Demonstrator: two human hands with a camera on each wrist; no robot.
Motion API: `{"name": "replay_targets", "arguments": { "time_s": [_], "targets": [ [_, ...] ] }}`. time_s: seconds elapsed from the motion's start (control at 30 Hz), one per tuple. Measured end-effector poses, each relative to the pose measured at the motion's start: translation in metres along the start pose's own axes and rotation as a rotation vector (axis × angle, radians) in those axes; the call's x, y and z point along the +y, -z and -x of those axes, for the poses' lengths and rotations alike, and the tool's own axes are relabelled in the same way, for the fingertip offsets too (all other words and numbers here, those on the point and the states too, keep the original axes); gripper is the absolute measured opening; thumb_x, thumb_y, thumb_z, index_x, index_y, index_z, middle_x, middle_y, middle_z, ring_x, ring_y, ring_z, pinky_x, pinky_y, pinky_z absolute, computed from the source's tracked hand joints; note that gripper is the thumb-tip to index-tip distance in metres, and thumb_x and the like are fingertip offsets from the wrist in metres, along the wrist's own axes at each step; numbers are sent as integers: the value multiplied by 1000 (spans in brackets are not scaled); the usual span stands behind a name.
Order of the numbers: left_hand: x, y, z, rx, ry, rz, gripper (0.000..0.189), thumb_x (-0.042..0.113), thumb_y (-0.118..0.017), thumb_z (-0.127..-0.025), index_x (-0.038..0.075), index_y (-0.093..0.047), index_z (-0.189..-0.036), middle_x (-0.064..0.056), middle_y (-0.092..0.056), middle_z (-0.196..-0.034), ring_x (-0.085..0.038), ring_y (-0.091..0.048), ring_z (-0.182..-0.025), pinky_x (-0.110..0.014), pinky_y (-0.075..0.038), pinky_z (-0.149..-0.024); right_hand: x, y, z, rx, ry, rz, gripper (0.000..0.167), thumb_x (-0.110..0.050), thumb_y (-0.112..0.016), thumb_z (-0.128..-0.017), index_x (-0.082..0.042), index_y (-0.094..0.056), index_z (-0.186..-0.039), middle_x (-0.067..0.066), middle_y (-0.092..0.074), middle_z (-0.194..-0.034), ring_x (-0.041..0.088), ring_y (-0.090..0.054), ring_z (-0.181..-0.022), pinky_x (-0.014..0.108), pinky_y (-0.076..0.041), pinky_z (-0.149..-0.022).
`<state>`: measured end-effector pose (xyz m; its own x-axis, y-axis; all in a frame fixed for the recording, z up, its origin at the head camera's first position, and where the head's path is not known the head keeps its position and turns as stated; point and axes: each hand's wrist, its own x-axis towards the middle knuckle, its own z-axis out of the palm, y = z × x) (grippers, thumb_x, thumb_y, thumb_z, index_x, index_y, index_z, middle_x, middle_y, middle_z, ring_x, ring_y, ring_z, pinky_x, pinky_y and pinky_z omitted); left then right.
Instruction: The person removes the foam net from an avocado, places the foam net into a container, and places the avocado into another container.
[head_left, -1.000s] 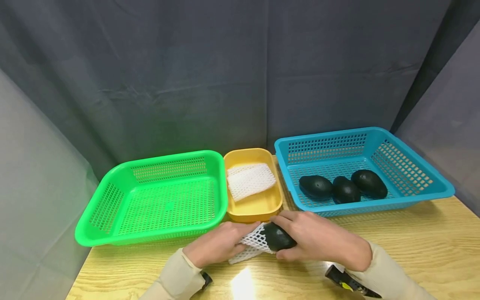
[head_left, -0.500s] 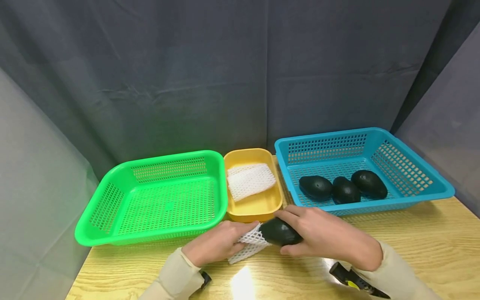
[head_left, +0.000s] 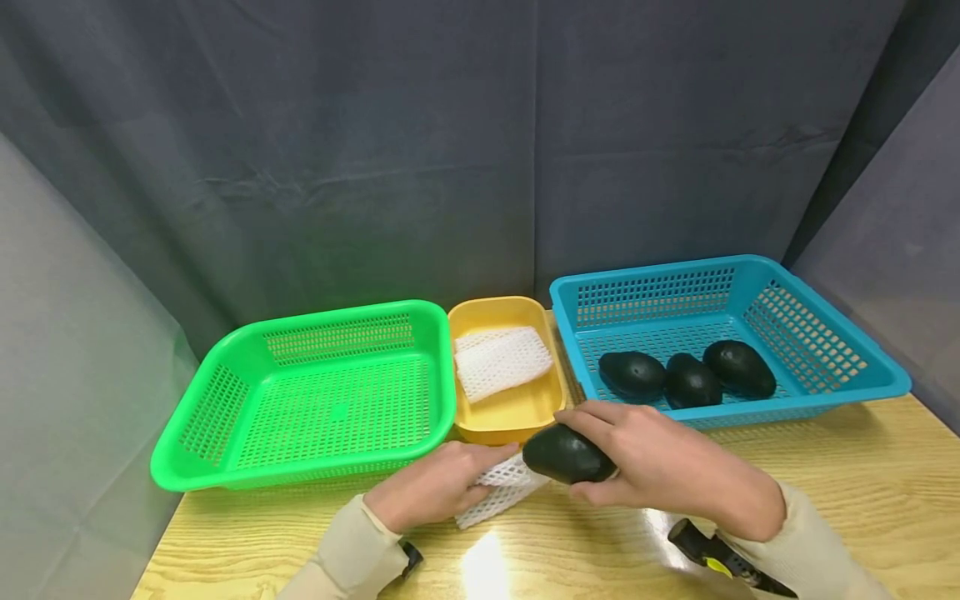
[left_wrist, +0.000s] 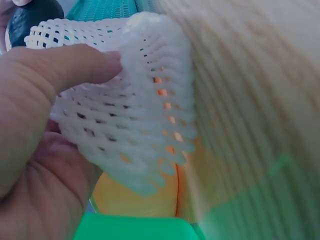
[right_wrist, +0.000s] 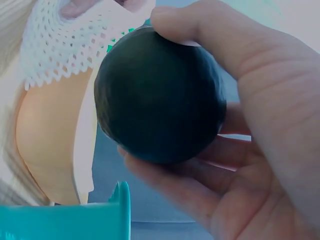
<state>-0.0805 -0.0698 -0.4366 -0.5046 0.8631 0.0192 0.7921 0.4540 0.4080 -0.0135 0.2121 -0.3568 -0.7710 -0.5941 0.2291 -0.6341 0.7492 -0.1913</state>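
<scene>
My right hand (head_left: 637, 454) grips a dark avocado (head_left: 568, 454), thumb on one side and fingers round the other, as the right wrist view also shows. Just left of it, my left hand (head_left: 442, 485) pinches a white foam net sleeve (head_left: 501, 492) between thumb and fingers. In the left wrist view the foam net (left_wrist: 125, 110) hangs from that pinch, its mesh folded at one end. The avocado is out of the net, its left tip close by the net's opening. Both hands are low over the wooden table, in front of the yellow tray.
A yellow tray (head_left: 551, 400) holds white foam nets (head_left: 501, 360). To its left stands a green basket (head_left: 442, 400) with nothing in it. A blue basket (head_left: 832, 400) at the right contains several avocados (head_left: 632, 373). Grey cloth (head_left: 360, 167) hangs behind.
My right hand has drawn the avocado rightward out of the foam net and raised it a little. My left hand has stayed in place, still pinching the net.
</scene>
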Motion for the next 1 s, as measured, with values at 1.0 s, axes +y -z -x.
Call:
{"name": "replay_targets", "arguments": {
  "time_s": [1.0],
  "targets": [
    [3, 1, 0, -8, 0, -50, 52, 14, -68, -100, 11, -54, -150, 0, -67, -141, -2, -68, -115, -20, -57, -94, 23, 13, 2, 213, -7, 104, 67, -37, -88, -75, -10, -66, -132, 4, -72, -119, 17, -72, -94, 35, -61, -73]
  ]
}}
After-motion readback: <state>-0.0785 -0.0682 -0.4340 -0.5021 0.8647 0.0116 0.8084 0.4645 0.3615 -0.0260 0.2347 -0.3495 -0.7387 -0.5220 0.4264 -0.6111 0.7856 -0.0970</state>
